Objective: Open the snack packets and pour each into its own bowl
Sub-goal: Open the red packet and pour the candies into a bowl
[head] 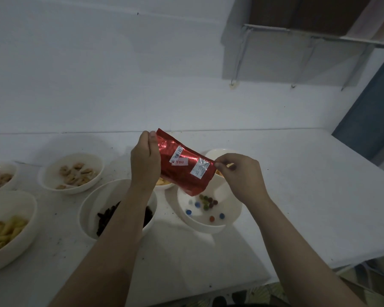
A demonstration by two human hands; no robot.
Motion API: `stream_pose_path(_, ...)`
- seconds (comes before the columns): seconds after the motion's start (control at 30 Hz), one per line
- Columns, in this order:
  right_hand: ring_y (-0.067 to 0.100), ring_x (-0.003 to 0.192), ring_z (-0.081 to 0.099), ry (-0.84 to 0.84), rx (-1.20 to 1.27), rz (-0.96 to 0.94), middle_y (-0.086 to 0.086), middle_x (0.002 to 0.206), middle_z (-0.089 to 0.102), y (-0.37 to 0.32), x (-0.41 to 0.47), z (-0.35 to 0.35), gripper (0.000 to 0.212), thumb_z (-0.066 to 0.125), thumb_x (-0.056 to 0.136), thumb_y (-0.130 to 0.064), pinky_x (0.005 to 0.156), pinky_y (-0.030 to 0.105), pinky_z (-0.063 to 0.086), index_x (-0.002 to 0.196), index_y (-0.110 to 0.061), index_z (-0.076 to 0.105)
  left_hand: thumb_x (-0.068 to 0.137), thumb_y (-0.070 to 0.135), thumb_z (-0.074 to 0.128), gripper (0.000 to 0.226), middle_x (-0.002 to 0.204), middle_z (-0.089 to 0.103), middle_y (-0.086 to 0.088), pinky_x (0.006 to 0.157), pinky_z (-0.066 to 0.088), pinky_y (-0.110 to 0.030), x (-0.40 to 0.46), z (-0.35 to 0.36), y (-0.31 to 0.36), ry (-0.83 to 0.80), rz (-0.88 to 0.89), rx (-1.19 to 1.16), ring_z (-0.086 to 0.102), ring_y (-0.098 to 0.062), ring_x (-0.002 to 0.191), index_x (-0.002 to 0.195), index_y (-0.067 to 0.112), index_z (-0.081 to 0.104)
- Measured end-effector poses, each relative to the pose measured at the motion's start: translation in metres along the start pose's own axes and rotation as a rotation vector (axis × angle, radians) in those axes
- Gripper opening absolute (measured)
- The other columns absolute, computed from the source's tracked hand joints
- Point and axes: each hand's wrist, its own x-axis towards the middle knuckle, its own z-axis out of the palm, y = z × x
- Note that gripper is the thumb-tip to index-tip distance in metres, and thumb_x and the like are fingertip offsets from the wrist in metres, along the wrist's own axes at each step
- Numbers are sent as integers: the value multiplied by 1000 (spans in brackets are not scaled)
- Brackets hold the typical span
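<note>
Both forearms reach up from the near edge toward the middle of the table [297, 196], a white surface speckled with crumbs. Between them I hold the red packet [186, 168] tilted, its low end hanging just above the candy bowl [233, 220]. My left hand [145, 161] pinches the packet's high far-left corner between thumb and fingers; my right hand [242, 176] pinches its right edge with thumb and fingertips, the other fingers loosely curled.

As I judge it, the job is nearly done. Coloured candies [205, 201] already lie in the bowl under the packet, some clustered at the far side and a few scattered, so this pour is under way or finishing; I cannot see the packet's open mouth or what is left inside. Five other bowls are filled: dark pieces in the raisin bowl [87, 209] under my left arm, pale curled bits in the far-left bowl [51, 180], yellow sticks in the near-left bowl [29, 220], brownish snacks in the edge bowl [11, 171], and something yellow in the back bowl [215, 152] behind the packet. No unopened packets show.

Crinkly, glossy foil makes up the packet, with white printed labels and a barcode. All the bowls are smooth, white, round and shallow. Small, hard-looking and button-shaped, the candies would roll readily.
</note>
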Motion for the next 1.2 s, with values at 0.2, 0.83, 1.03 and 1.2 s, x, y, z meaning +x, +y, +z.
stream_pose_path(0.2, 6, 72, 59, -19, -45, 13, -10, 85, 71, 0, -4, 0, 10, 67, 92, -22, 66, 21, 44, 88, -24, 76, 106, 32, 32, 32, 66, 50, 6, 53, 47, -19, -1, -2, 4, -22, 31, 2, 55, -2, 57, 78, 20, 42)
stream_pose_path(0.83, 12, 77, 62, 25, -73, 107, -7, 95, 73, 5, -32, 0, 12, 65, 94, -26, 67, 19, 42, 97, -22, 76, 103, 36, 32, 35, 62, 56, 0, 47, 43, -19, -15, 0, 13, -32, 251, 75, 58, -11, 55, 82, 12, 45)
stream_pose_path(1.03, 7, 89, 61, -154, -156, 103, -11, 108, 72, 2, -32, -3, 20, 60, 96, -31, 77, 21, 43, 111, -28, 72, 100, 45, 32, 36, 64, 54, 8, 52, 46, -22, -22, 1, 16, -44, 365, 110, 59, -10, 59, 80, 18, 46)
stream_pose_path(1.2, -10, 80, 65, -296, 395, 52, -29, 85, 69, -23, -27, 4, 17, 54, 100, -36, 68, 8, 48, 99, -48, 65, 101, 32, 40, 34, 67, 51, 7, 61, 47, -46, -29, 7, 26, -82, 498, 95, 51, -17, 62, 77, 12, 53)
